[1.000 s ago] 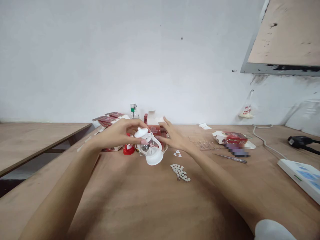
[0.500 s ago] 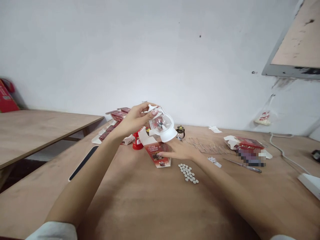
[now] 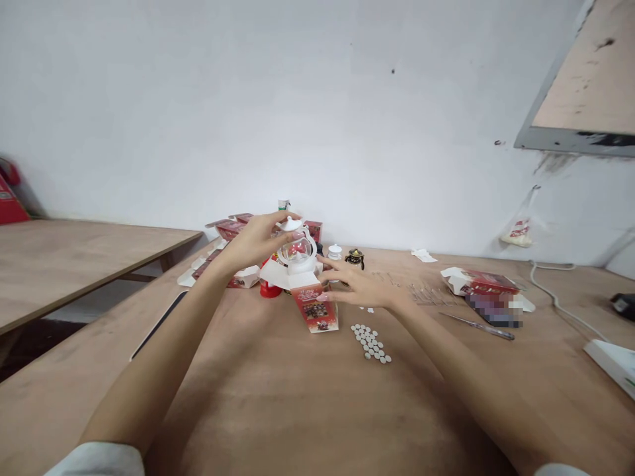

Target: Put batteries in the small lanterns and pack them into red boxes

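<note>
A small white lantern ornament (image 3: 299, 254) with a clear body is in my left hand (image 3: 262, 241), pinched near its domed top. Its base is right above the open flaps of a red printed box (image 3: 315, 307). My right hand (image 3: 360, 284) is at the box's right side, thumb against the front face and the other fingers reaching behind the upper edge. A red lantern (image 3: 270, 289) is partly hidden behind the box and my left hand. Behind my right hand stand a white lantern (image 3: 334, 251) and a black-and-gold one (image 3: 354, 258).
White round discs (image 3: 370, 344) lie in front of the box. To the right are thin wire pieces (image 3: 426, 293), a screwdriver-like tool (image 3: 479, 326) and another red box (image 3: 489, 284). More red boxes (image 3: 228, 229) are piled at left, near a dark flat object (image 3: 159, 325).
My left hand has turned the lantern from tilted to nearly upright and brought it left, over the box opening. My right fingers have come up to the box's upper edge.
</note>
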The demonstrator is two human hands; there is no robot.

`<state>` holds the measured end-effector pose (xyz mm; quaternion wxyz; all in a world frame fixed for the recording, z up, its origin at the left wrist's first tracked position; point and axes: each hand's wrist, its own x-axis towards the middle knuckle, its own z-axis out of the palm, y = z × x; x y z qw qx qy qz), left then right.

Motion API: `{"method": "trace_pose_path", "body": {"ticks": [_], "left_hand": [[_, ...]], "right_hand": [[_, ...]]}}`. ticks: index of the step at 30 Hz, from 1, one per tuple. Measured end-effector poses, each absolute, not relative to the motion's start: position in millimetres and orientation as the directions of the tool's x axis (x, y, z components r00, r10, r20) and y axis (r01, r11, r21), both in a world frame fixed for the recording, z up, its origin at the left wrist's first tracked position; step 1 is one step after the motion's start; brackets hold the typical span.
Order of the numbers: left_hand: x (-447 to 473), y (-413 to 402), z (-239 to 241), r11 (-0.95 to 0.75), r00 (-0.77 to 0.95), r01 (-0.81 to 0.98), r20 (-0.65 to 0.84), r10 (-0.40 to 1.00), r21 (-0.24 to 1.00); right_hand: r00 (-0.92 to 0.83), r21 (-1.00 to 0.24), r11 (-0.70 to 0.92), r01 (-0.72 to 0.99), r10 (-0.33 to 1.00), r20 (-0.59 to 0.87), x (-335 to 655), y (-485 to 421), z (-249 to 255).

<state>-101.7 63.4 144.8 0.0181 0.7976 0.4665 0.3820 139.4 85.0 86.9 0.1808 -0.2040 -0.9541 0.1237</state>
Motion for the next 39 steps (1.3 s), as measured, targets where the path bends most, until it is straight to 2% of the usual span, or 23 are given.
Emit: {"method": "trace_pose_path", "body": {"ticks": [8, 15, 27, 34, 39], "left_hand": [[-93.9, 57.5, 146.2, -0.597, 0.309, 0.683, 0.575, 0.758, 0.42], [-80.2, 53.6, 141.3, -0.55, 0.211, 0.724, 0.625, 0.751, 0.416], [-86.7, 59.3, 141.0, -0.516, 0.188, 0.591, 0.516, 0.836, 0.62], [-91.4, 69.2, 136.5, -0.491, 0.102, 0.7, 0.608, 0.787, 0.518], [-87.5, 68.6, 134.7, -0.492, 0.17, 0.751, 0.592, 0.788, 0.439]], "right_hand": [[-0.866, -0.295, 0.916, 0.271, 0.366, 0.342, 137.4, 87.7, 85.5], [-0.867, -0.285, 0.923, 0.257, 0.351, 0.354, 139.5, 91.1, 85.2], [-0.857, -0.244, 0.926, 0.287, 0.363, 0.366, 141.2, 97.3, 79.2], [-0.8, -0.123, 0.911, 0.393, 0.404, 0.443, 138.0, 101.8, 70.3], [-0.781, -0.086, 0.906, 0.414, 0.402, 0.478, 139.0, 102.8, 68.9]]}}
